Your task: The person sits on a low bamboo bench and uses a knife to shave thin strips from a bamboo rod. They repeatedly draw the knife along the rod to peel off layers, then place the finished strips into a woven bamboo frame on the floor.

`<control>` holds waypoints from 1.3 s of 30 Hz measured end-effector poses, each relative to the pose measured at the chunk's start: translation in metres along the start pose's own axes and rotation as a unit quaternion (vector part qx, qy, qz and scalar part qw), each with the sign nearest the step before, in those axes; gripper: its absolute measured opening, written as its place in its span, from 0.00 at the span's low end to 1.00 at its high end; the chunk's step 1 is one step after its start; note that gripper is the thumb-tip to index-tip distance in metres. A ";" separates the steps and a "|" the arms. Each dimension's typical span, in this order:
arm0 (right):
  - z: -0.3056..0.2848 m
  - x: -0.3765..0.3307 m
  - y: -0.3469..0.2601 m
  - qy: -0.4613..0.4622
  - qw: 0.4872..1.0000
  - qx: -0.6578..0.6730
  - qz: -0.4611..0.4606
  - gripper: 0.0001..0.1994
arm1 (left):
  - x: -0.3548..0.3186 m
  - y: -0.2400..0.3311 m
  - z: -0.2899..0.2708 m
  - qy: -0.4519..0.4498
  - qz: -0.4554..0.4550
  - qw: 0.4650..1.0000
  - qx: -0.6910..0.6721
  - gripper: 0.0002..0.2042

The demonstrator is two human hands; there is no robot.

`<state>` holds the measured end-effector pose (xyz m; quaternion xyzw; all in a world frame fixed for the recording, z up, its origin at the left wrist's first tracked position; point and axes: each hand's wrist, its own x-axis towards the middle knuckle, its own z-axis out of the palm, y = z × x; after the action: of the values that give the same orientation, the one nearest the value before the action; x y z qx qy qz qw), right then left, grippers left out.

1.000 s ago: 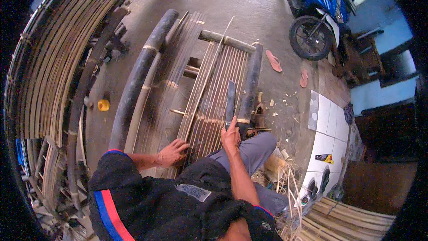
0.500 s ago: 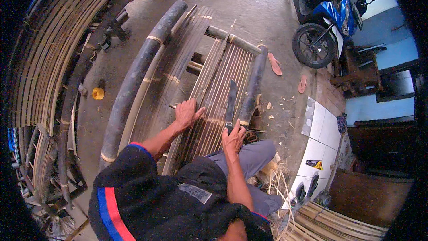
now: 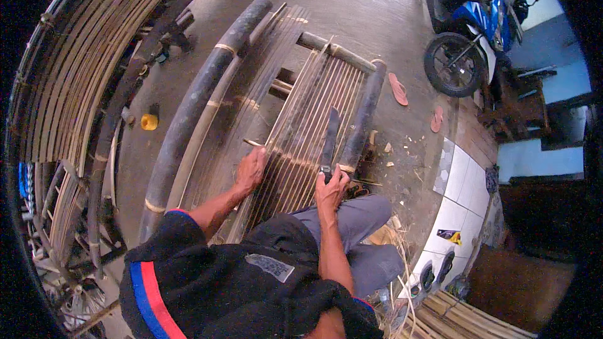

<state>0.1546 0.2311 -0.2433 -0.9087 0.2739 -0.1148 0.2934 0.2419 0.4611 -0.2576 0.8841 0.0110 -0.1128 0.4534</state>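
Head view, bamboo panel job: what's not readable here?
- Head view: knife handle, hidden inside the right hand.
- Left hand fingertips on the slat panel: exact slat touched too fine to tell.
- Panel's near end, covered by the person's knee.
- Small yellow object on floor: too small to identify.

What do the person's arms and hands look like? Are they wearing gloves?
No gloves: the left hand and right hand are bare, and so are both forearms. A black top covers the upper arms, its left sleeve edged with a blue and red band.
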 end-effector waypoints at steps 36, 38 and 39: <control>0.015 0.008 0.024 -0.053 0.991 0.120 0.040 0.27 | -0.008 -0.047 0.028 0.108 -0.048 0.973 0.196 0.18; 0.011 0.007 0.024 -0.035 0.993 0.111 0.036 0.27 | -0.015 -0.028 0.044 0.132 -0.080 0.967 0.203 0.18; 0.009 0.007 0.025 -0.033 0.993 0.106 0.031 0.28 | -0.017 -0.020 0.046 0.120 -0.089 0.969 0.198 0.19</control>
<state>0.1535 0.2145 -0.2651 -0.8669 0.2788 -0.1036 0.4000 0.2141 0.4375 -0.2955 0.9588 0.1210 -0.0459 0.2530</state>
